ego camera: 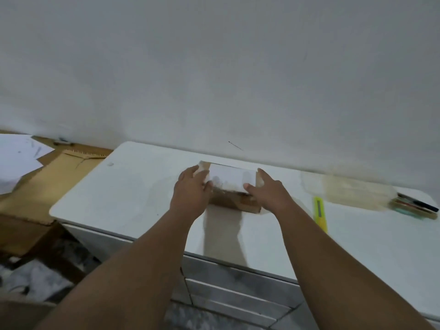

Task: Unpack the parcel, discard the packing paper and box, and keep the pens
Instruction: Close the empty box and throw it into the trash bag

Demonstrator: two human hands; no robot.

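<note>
Resting against the wall at the back of the white tabletop (133,186), the parcel (232,186) is framed by both hands: a small brown cardboard box with a white label across its top. The left hand (190,189) is laid over the parcel's left end with fingers curled onto the top, and the right hand (266,189) is pressed to its right end, thumb on the label's near edge; the box is touched on both sides, though whether it is actually clamped cannot be told. The opening step is judged not yet begun, since the flaps appear shut. Next, the box probably needs to be drawn nearer and its seal cut, for which the yellow cutter (320,214) lying right of the parcel is suited. Farther right of the parcel, a pale, blurred plastic bag (347,191) is seen with several pens (416,207) at its end. Left of the parcel, beyond the tabletop, flattened cardboard (47,177) and white sheets (16,160) are cut off by the frame. The contents are hidden.
</note>
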